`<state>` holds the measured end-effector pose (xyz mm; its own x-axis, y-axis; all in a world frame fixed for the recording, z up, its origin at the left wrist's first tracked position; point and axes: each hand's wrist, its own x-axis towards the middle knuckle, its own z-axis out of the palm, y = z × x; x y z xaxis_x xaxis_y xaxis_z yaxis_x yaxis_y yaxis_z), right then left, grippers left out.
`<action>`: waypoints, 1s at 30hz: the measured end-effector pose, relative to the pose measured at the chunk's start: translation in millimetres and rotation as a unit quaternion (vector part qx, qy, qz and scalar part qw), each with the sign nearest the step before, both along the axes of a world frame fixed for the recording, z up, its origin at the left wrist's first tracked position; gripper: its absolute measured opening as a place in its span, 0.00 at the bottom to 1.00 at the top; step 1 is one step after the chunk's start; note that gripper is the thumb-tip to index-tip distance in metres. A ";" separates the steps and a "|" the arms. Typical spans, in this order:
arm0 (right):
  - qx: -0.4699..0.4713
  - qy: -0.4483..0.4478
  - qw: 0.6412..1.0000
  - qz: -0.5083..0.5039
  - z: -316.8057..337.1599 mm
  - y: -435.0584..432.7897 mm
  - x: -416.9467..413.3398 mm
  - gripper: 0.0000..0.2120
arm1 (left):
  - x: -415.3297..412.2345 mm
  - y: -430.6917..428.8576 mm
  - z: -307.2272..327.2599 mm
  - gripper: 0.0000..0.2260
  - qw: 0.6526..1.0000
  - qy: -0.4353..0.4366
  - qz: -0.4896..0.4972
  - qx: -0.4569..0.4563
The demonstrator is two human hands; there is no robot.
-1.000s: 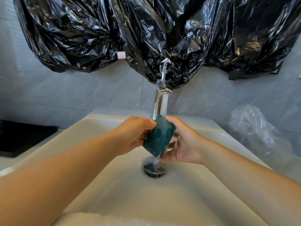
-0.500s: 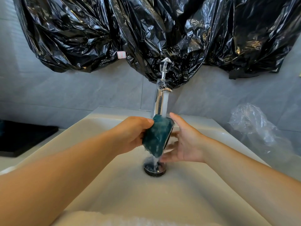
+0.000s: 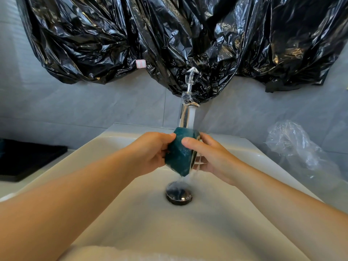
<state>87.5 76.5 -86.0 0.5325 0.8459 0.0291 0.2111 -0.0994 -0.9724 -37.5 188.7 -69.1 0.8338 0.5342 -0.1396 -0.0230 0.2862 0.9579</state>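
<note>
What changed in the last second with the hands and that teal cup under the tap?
The right hand closed in: its thumb swung across the front of the teal cup, now gripping it. The left hand kept its grip; water keeps running from the tap into the sink.

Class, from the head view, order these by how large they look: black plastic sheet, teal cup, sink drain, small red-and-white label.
1. black plastic sheet
2. teal cup
3. sink drain
4. label
The cup and the drain look fairly close in size. The cup is nearer the camera and looks somewhat larger.
</note>
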 end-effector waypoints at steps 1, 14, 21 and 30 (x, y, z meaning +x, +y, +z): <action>-0.001 0.016 1.000 0.009 0.3 0.0 0.5 0.32 | 0.3 -0.3 0.5 0.14 1.000 -0.007 0.000 0.004; -0.024 0.198 0.980 -0.008 4.5 -4.8 -2.2 0.27 | 0.5 -0.1 -2.5 0.13 0.999 0.015 -0.015 0.032; -0.006 0.050 0.998 0.024 0.6 -1.6 -0.2 0.34 | -2.6 -2.6 0.5 0.14 0.999 0.004 -0.025 0.020; -0.025 0.259 0.965 0.019 2.4 -5.1 0.0 0.32 | -1.1 -4.3 -1.0 0.12 0.999 0.007 -0.023 0.040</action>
